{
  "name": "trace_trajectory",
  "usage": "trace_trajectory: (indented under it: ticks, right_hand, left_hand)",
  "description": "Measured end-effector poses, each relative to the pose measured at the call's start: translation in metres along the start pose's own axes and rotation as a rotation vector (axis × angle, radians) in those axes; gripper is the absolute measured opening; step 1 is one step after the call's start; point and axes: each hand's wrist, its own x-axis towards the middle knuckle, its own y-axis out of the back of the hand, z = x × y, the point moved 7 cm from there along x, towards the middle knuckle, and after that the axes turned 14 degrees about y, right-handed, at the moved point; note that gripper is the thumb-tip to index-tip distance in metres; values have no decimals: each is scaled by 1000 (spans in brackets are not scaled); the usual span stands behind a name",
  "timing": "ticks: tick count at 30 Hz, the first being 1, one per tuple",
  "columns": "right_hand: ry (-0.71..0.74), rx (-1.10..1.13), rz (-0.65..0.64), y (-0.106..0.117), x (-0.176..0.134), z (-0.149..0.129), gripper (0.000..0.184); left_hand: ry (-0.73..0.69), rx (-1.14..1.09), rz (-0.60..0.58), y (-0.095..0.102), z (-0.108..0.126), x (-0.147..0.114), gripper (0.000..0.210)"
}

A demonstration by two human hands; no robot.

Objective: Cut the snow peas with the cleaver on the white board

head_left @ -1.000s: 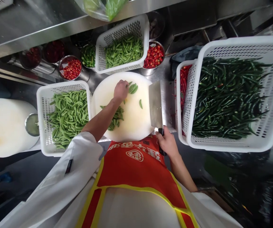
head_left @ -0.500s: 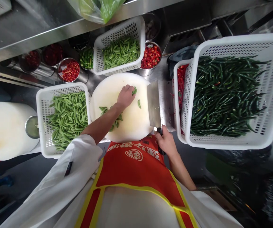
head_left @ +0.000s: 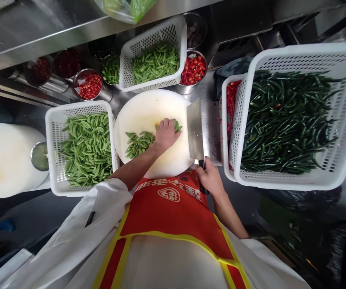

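My left hand (head_left: 166,134) is over the right half of the round white cutting board (head_left: 142,108), fingers curled on a few green pea pods that poke out past the fingertips. A loose pile of pea pods (head_left: 139,143) lies left of that hand, partly behind my forearm. My right hand (head_left: 211,177) grips the black handle of a cleaver (head_left: 195,130). Its broad blade points away from me along the board's right edge.
White baskets hold pea pods (head_left: 88,150) at left, cut green pods (head_left: 156,64) behind the board, and dark green chillies (head_left: 287,120) at right. Metal bowls of chopped red chillies (head_left: 194,69) stand at the back. Another round board (head_left: 9,156) is far left.
My left hand has moved nearer to me, from the board's far part to its middle right, over the loose pod there. The cleaver and right hand stay nearly in place.
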Motion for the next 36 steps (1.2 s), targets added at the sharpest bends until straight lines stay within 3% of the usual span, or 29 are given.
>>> trace_trajectory:
  ticks: [6,9,17,20,23,28,36]
  right_hand:
    - [146,-227,-129,13,9,-9,30]
    - [195,-353,-192,17,10,-15,36]
    - [215,-371,-211,14,7,-21,38]
    - [216,-357,-204,11,5,-20,37]
    - [212,-356,-192,10,4,-19,39]
    - [202,-398,-217,7,4,-22,44]
    - [217,-390,-215,8,3,-24,41]
  left_hand:
    - [-362,-14,-104,0,-12,12,32]
    - [-441,-50,-116,1,-19,17,34]
    - [-315,-165,-122,0,-20,16,33]
    - [-267,-205,-127,9,-24,18,33]
    - [-207,-166,-109,20,-39,20,19]
    - [-223,10,-161,18,-52,14,19]
    - [-193,-46,-138,15,-47,14,24]
